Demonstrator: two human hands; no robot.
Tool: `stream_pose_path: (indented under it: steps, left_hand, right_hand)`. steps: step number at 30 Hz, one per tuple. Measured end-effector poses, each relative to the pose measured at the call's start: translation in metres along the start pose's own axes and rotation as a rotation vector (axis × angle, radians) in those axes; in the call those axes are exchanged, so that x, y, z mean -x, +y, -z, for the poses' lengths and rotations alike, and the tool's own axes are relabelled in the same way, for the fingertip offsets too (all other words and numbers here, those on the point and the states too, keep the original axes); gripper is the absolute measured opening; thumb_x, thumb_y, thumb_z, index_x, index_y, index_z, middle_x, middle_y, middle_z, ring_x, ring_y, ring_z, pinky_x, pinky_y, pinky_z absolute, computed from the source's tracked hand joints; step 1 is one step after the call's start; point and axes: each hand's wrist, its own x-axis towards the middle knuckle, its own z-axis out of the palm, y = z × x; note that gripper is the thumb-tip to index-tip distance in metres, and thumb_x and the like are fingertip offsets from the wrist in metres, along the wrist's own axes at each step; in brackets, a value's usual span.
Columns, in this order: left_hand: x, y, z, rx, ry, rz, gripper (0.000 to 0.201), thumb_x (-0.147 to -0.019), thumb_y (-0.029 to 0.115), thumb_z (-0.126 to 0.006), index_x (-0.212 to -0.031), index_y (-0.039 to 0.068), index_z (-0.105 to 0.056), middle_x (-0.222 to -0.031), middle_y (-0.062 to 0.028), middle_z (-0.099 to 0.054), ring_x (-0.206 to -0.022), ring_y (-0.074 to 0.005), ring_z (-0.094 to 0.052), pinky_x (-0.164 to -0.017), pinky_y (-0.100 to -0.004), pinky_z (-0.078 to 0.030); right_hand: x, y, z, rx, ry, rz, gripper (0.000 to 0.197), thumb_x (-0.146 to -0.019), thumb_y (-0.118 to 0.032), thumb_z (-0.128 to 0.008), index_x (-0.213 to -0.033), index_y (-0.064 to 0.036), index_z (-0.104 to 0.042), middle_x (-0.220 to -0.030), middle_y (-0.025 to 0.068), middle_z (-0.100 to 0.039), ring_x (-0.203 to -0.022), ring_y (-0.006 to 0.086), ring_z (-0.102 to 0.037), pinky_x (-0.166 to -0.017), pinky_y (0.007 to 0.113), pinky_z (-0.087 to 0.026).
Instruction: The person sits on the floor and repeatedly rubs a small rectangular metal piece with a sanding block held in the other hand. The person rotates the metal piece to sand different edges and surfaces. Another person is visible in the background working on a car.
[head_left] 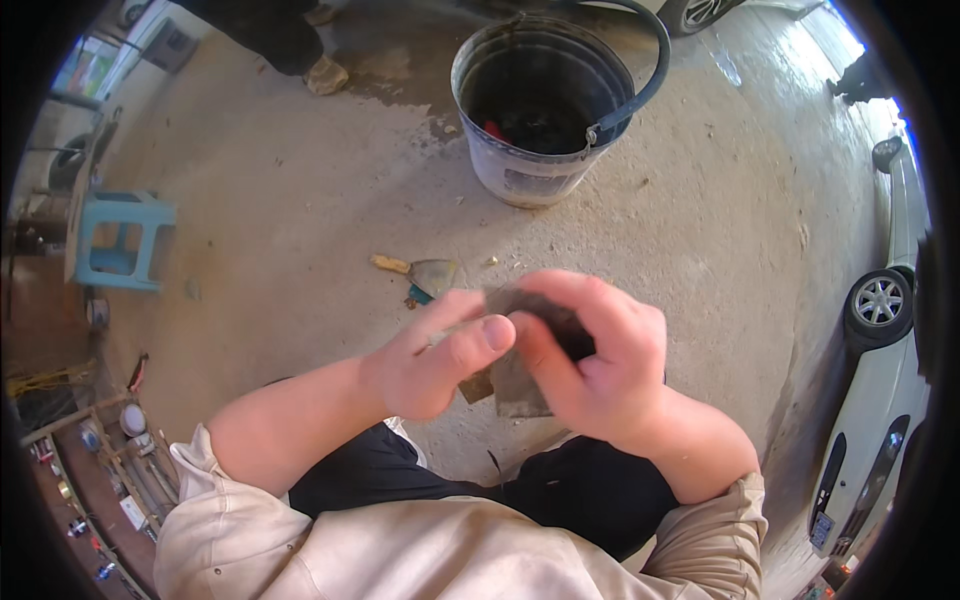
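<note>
In front of my knees, my left hand (435,360) and my right hand (610,360) come together over a dark grey piece (508,298), which is smeared by motion, so its kind is unclear. My right fingers and thumb curl round it. The left thumb points up toward it, while the other left fingers lie along its edge, partly hidden. Below the hands a flat grey slab (520,398) shows, with a small brown piece (477,386) at its left. Just beyond my left hand, a scraper (432,272) with a wooden handle lies on the floor, touching a small teal object (418,295).
A large bucket (545,178) with a raised handle stands ahead, something red inside. At left are a blue plastic stool (118,262) and a rack of tools (120,470). Another person's shoe (326,75) is at the top. A white car (870,440) stands at right.
</note>
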Motion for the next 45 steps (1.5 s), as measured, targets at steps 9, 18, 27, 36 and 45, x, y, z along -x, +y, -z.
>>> stream_pose_path:
  steps: [9,18,27,36,45]
  left_hand:
    - [0.01,-0.022,-0.007,-0.311,0.181,-0.164,0.072,-0.085,0.004,-0.063,-0.151,-0.005,-0.036,-0.134,-0.0129,-0.059,-0.119,-0.018,-0.058,-0.103,-0.0331,-0.046]
    - [-0.01,-0.005,-0.004,-0.33,-0.068,-0.082,0.06,-0.074,0.001,-0.053,-0.134,-0.003,-0.046,-0.115,-0.0096,-0.064,-0.108,-0.0175,-0.059,-0.095,-0.0318,-0.047]
    - [-0.012,0.013,-0.002,-0.474,-0.108,0.05,0.032,-0.077,0.012,-0.067,-0.107,0.003,-0.059,-0.1,-0.0076,-0.065,-0.091,-0.0163,-0.059,-0.081,-0.0334,-0.05]
    - [-0.001,0.007,0.008,-0.175,0.199,0.215,0.072,-0.08,0.009,-0.084,-0.141,-0.001,-0.047,-0.124,-0.008,-0.063,-0.115,-0.0167,-0.06,-0.098,-0.034,-0.05]
    - [-0.013,0.012,0.011,-0.338,0.39,0.218,0.028,-0.089,0.003,-0.07,-0.117,0.002,-0.064,-0.101,-0.0029,-0.069,-0.092,-0.0107,-0.064,-0.083,-0.0274,-0.053]
  right_hand:
    - [0.0,0.008,0.001,0.099,0.088,0.032,0.024,-0.082,-0.002,-0.077,-0.105,-0.0028,-0.068,-0.086,0.0116,-0.072,-0.07,0.0257,-0.072,-0.062,0.032,-0.057]
    - [0.001,0.001,-0.001,0.019,-0.137,0.126,0.028,-0.079,0.0,-0.076,-0.106,0.0004,-0.066,-0.087,0.012,-0.073,-0.07,0.0246,-0.072,-0.063,0.03,-0.057]
    - [-0.003,-0.001,-0.006,-0.196,-0.24,-0.263,0.022,-0.085,-0.016,-0.078,-0.097,-0.0043,-0.064,-0.08,0.013,-0.07,-0.064,0.0278,-0.07,-0.059,0.033,-0.055]
    - [-0.013,0.039,-0.004,-0.512,0.131,-0.674,0.019,-0.099,-0.02,-0.066,-0.107,-0.0045,-0.059,-0.088,-0.0016,-0.06,-0.08,0.006,-0.054,-0.07,0.025,-0.047]
    - [0.0,0.06,0.01,-0.561,0.537,-0.387,0.034,-0.091,-0.003,-0.067,-0.121,-0.002,-0.049,-0.098,0.0011,-0.062,-0.085,0.0054,-0.055,-0.075,0.022,-0.047]
